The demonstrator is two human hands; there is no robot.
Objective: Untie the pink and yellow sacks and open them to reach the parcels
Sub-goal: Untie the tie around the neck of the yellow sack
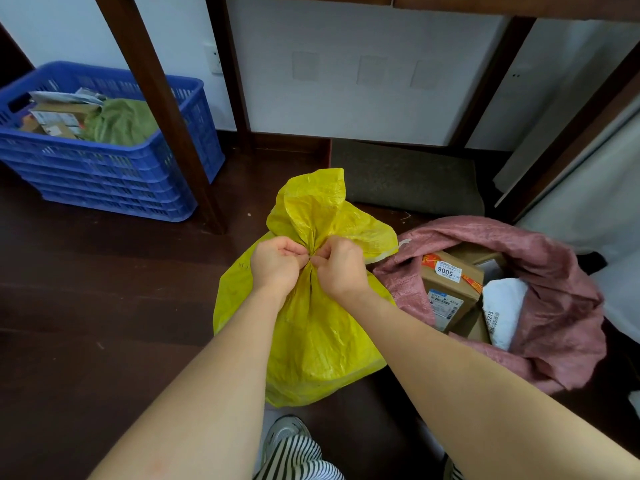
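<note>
Yellow sack (311, 327), pink sack (561, 306), blue crate (104, 174), b/w striped trousers (298, 459).

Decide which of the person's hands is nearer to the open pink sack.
Right. The right hand pinches the yellow sack's neck on the side toward the pink sack; the left hand grips the far side.

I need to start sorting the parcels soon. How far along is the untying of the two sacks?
About halfway. Done: the pink sack lies open, with a cardboard box and a white padded parcel showing inside. In hand: the left hand and right hand pinch at the tied neck of the yellow sack. Left: its neck is still bunched shut, so it needs untying and spreading open.
</note>
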